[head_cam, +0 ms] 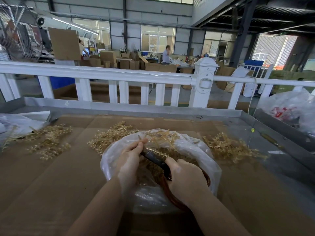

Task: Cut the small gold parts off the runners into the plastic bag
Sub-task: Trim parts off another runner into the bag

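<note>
While the runner (154, 147) is pinched at its far-left end by the left hand (131, 157) over the plastic bag (109, 160), the scissors (156, 159) are gripped by the right hand (185, 176), blades laid along it.

A metal-rimmed table (170, 111) is covered with cardboard (51, 176). On the cardboard lie three heaps of gold runners: left (46, 140), middle (109, 137) and right (228, 147). The open plastic bag (196, 147) sits in front of the middle heap, and a white bag (20, 121) lies at the far left.
</note>
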### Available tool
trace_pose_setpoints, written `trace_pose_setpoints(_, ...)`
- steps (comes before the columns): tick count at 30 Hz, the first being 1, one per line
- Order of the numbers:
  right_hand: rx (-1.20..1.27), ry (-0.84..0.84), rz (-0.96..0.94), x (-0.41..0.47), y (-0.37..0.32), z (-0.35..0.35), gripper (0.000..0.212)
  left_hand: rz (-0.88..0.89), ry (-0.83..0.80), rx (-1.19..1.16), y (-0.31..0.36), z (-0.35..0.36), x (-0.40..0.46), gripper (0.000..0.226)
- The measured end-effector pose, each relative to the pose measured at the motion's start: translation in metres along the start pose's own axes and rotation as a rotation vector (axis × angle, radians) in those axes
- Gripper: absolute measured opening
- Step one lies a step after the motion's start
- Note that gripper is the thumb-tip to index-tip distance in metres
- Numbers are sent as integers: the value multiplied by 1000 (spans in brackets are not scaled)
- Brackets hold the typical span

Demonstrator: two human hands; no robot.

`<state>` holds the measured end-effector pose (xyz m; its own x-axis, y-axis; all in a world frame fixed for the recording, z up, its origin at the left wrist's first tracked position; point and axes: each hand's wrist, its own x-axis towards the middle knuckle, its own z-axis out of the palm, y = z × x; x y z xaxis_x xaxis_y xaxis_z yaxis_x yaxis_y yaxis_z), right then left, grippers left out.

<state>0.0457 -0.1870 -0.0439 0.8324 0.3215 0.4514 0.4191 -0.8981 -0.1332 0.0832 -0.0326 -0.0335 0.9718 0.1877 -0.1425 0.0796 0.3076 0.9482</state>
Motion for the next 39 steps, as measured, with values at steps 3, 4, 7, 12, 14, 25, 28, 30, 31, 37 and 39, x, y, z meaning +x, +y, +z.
trace_pose_setpoints(3, 33, -13, 19, -2, 1, 3, 26, -124, 22, -184, 4, -2, 1, 24)
trace_pose_setpoints(4, 46, -15, 27, -2, 2, 4, 26, -137, 17, -220, 2, -4, 2, 25)
trace_pose_setpoints(7, 87, -10, 42, -3, 3, 7, 27, -97, -11, -246, -1, -7, 1, 31)
trace_pose_setpoints(12, 119, -2, 50, -4, 5, 10, 30, -82, -11, -360, -6, -5, 2, 27)
trace_pose_setpoints(14, 130, 0, 55, -4, 5, 11, 30, -90, -3, -385, -9, -5, 3, 25)
trace_pose_setpoints(25, 129, -3, 41, -6, 9, 11, 28, -114, -37, -450, -12, -9, -2, 26)
trace_pose_setpoints(28, 135, -7, 41, -7, 10, 11, 29, -88, -66, -428, -11, -11, -1, 23)
trace_pose_setpoints(30, 155, -19, 47, -7, 11, 10, 28, -105, -63, -459, -9, -12, -1, 26)
trace_pose_setpoints(31, 161, -25, 49, -7, 11, 10, 28, -121, -58, -477, -8, -11, -2, 30)
trace_pose_setpoints(37, 172, -27, 48, -7, 10, 9, 32, -140, -56, -558, -14, -8, -3, 47)
trace_pose_setpoints(39, 173, -24, 47, -7, 10, 9, 34, -122, -34, -553, -15, -7, -3, 56)
